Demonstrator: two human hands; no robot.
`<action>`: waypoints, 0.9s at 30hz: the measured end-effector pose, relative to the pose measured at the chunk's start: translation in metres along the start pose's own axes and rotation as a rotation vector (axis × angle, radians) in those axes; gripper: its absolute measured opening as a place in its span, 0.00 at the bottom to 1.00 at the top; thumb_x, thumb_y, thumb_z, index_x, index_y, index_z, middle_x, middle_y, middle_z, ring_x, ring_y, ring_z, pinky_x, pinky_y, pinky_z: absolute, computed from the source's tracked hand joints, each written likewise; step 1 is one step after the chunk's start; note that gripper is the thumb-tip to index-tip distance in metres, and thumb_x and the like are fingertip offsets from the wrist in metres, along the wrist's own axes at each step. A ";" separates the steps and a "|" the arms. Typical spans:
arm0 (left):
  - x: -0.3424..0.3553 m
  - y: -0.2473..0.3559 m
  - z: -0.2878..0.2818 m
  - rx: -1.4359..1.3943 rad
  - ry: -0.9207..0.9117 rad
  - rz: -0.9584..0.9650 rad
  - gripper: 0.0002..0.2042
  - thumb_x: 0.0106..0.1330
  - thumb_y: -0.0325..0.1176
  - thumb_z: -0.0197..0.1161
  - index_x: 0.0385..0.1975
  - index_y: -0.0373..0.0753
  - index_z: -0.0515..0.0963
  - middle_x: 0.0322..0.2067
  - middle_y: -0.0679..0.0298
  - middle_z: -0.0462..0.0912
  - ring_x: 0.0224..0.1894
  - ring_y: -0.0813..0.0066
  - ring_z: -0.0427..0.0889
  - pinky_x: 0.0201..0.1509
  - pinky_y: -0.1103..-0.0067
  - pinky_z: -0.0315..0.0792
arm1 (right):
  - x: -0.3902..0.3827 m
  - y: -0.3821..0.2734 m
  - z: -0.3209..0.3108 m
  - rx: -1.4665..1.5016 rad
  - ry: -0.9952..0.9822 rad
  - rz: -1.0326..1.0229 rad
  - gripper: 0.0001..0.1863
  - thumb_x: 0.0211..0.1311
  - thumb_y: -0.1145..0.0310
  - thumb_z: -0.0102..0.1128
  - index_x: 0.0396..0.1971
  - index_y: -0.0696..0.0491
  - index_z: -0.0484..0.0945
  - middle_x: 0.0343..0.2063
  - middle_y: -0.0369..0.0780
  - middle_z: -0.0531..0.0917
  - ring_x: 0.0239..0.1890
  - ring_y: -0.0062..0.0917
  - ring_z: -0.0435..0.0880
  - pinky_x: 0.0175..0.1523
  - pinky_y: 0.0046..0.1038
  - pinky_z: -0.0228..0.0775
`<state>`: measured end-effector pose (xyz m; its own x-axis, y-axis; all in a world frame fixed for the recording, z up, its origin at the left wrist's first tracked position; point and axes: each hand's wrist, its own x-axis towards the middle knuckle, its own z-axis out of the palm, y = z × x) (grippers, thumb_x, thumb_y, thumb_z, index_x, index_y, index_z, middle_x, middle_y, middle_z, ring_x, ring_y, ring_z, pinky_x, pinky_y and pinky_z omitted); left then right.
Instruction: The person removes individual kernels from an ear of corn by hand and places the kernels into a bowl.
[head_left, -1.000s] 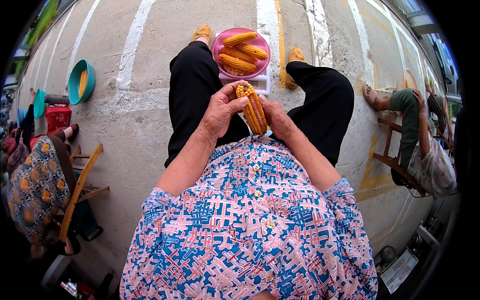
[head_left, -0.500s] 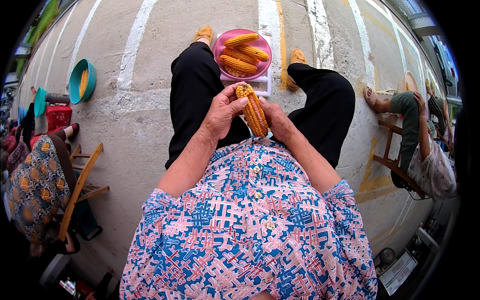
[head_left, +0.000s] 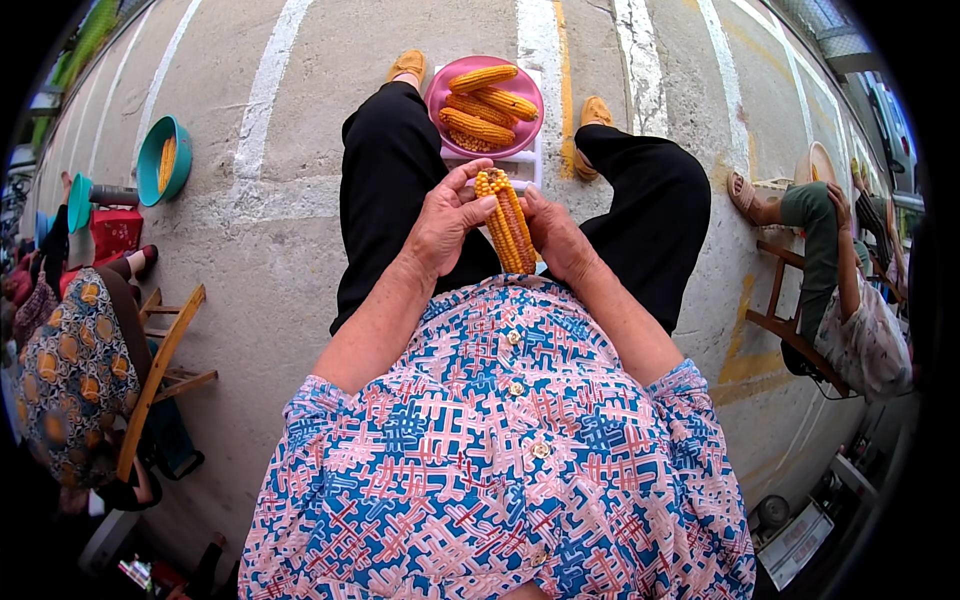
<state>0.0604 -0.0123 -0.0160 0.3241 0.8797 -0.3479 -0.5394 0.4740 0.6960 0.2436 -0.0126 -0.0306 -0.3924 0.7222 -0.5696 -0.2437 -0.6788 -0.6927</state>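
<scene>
Between my knees I hold a yellow ear of corn (head_left: 510,230) upright, its tip by my shirt. A strip of bare, paler cob runs down its right side, where kernels are gone. My left hand (head_left: 440,225) is closed around its left side, with the thumb lying across the kernels. On the right, my right hand (head_left: 560,238) is curled against the cob, thumb near its upper end; some of its fingers are hidden. Just beyond, a pink basin (head_left: 435,112) holds several whole ears of corn (head_left: 478,108) and some loose kernels (head_left: 470,142).
The basin rests on a white stool or stand (head_left: 534,165). To the left stands a teal basin (head_left: 183,170) with corn inside. A wooden chair (head_left: 165,375) with a seated person is at the left; another seated person (head_left: 850,330) is at the right. Painted lines cross the concrete.
My right thumb has shifted slightly up and away from the cob's top. The fingers of my left hand have lifted a little. The ear of corn stays in nearly the same place.
</scene>
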 end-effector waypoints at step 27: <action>-0.002 0.001 -0.003 0.013 -0.100 0.013 0.21 0.61 0.23 0.62 0.55 0.36 0.69 0.46 0.63 0.78 0.49 0.76 0.77 0.56 0.78 0.72 | -0.010 -0.010 0.015 -0.093 0.057 -0.057 0.29 0.63 0.46 0.55 0.49 0.59 0.77 0.39 0.39 0.81 0.41 0.22 0.77 0.51 0.25 0.66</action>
<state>0.0572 -0.0139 -0.0163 0.3931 0.8774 -0.2749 -0.5341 0.4613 0.7085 0.2369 -0.0146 -0.0117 -0.3289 0.7673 -0.5505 -0.1798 -0.6231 -0.7612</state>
